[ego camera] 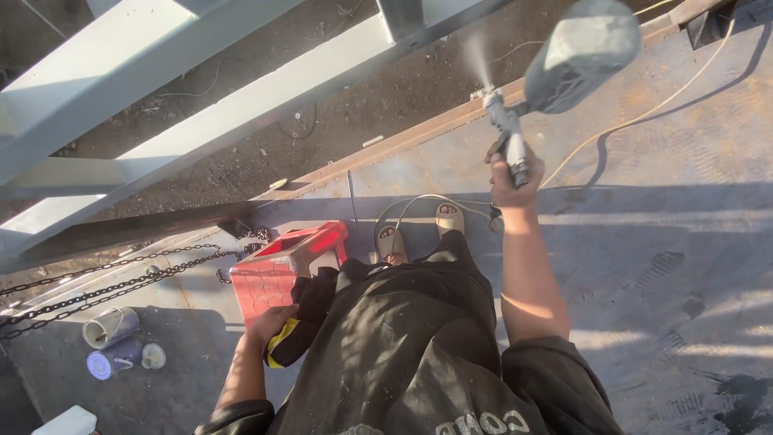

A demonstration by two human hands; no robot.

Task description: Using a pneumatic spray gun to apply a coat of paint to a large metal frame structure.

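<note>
Right hand [515, 173] clenched on spray gun [507, 133] grip, rigid but likely top-heavy under cup [581, 52]; left hand [270, 326] clutches black-yellow cloth [294, 326], soft.

two lidless cylindrical tins [111, 326] [113, 359] lying lower left, one white-grey, one bluish

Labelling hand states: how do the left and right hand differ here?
The right hand is raised in front, closed around a grey paint spray gun that emits mist. The left hand hangs low beside a red plastic stool, holding a black-and-yellow cloth-like item. Both are bare and gripping something.
</note>
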